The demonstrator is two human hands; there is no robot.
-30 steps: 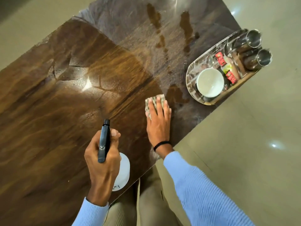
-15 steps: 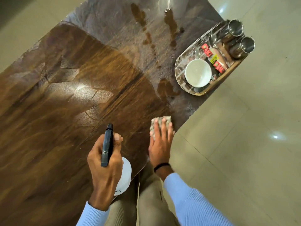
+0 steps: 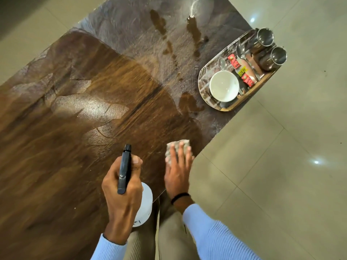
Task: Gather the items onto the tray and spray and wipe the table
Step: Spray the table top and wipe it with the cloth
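Right hand (image 3: 177, 170) presses a speckled cloth (image 3: 178, 149) flat, fingers straight, at the table (image 3: 75, 147) near edge. Left hand (image 3: 123, 194) grasps the spray bottle (image 3: 145, 205) (black nozzle, white body). Table: streaked wet film. Tray (image 3: 203, 87) at the far corner, loaded.

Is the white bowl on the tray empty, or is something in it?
Empty: the white bowl sits upright on the tray, and its inside shows only bare white.
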